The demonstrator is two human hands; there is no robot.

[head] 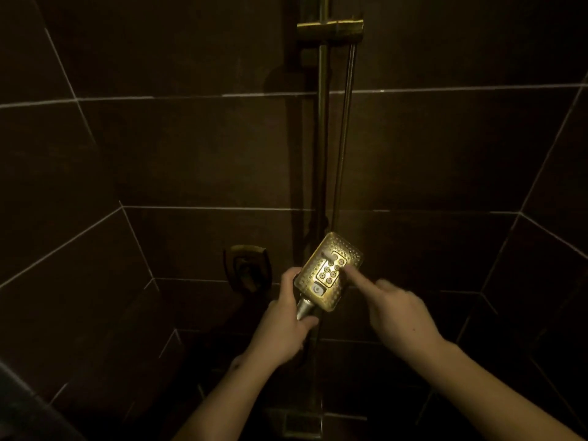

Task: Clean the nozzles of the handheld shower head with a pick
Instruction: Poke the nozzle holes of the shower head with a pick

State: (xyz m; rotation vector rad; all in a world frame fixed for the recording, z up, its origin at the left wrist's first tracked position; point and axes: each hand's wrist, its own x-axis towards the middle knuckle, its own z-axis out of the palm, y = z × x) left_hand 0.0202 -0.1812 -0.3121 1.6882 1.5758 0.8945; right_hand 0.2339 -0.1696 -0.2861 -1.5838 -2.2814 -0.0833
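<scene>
Now, tiled wall (159, 148) w/ rail (323, 138) behind; shower head (329, 272) tilted, nozzles facing up, neck wrapped in left hand (283, 326) grip. Right hand (397, 313) loosely curled, index fingertip (348, 270) touching face; pick not visible.

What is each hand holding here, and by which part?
The left hand holds the shower head by its handle neck. The right hand holds nothing visible; its index finger touches the nozzle face.
</scene>
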